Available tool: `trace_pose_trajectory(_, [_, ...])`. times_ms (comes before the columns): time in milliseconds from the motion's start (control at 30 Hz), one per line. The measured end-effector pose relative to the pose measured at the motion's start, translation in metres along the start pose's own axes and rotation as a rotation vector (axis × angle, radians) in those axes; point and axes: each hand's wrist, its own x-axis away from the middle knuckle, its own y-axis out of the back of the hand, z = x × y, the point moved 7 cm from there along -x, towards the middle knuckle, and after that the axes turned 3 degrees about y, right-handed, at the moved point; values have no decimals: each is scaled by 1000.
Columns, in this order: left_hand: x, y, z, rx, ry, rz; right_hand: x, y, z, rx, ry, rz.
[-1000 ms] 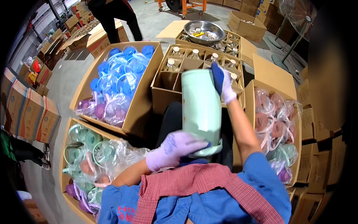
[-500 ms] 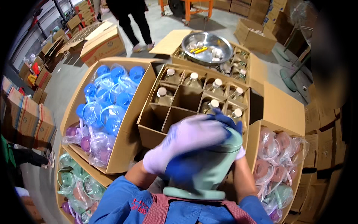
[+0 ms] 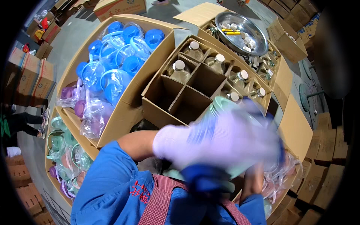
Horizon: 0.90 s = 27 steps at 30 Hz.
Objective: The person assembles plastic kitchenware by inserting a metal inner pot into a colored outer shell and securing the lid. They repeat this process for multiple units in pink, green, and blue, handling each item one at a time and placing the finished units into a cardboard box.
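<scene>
A pale green, tapered plastic vessel (image 3: 219, 106) is in front of my chest, mostly covered by my hands. My left hand (image 3: 221, 140), in a lavender glove with blue coating, lies across it with the fingers curled round its side, smeared by motion. Behind and beyond it is my right hand (image 3: 257, 105), in the same kind of glove; its blurred fingers are largely hidden. Just past the hands stands a divided cardboard carton (image 3: 165, 112). Several clear bottles with white caps, such as one bottle (image 3: 180, 73), stand in its cells, while the nearest cells hold none.
At left, an open carton (image 3: 123, 112) holds bagged blue and purple plastic pieces (image 3: 112, 86). Bagged green pieces (image 3: 58, 140) lie below it, bagged pink ones (image 3: 279, 174) at right. A steel bowl (image 3: 258, 33) with white caps and yellow tools rests on the far carton.
My view has shifted, so the cartons appear turned and nearer. Both hands have moved right with the green vessel, and my left hand now covers more of it.
</scene>
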Motion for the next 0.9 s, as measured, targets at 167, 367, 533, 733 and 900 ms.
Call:
trace_pose_trajectory(167, [10, 18, 62, 120, 309, 69, -8, 6, 7, 205, 197, -107])
trace_pose_trajectory(367, [53, 91, 251, -51, 557, -410, -74, 92, -82, -724, 86, -166])
trace_pose_trajectory(533, [198, 83, 356, -959, 1066, 308, -28, 129, -168, -482, -94, -578])
trace_pose_trajectory(733, [61, 96, 190, -1009, 436, 157, 1, 81, -88, 1323, 211, -557])
trace_pose_trajectory(900, [-54, 43, -73, -1020, -156, 189, -41, -2, -62, -172, -255, -380])
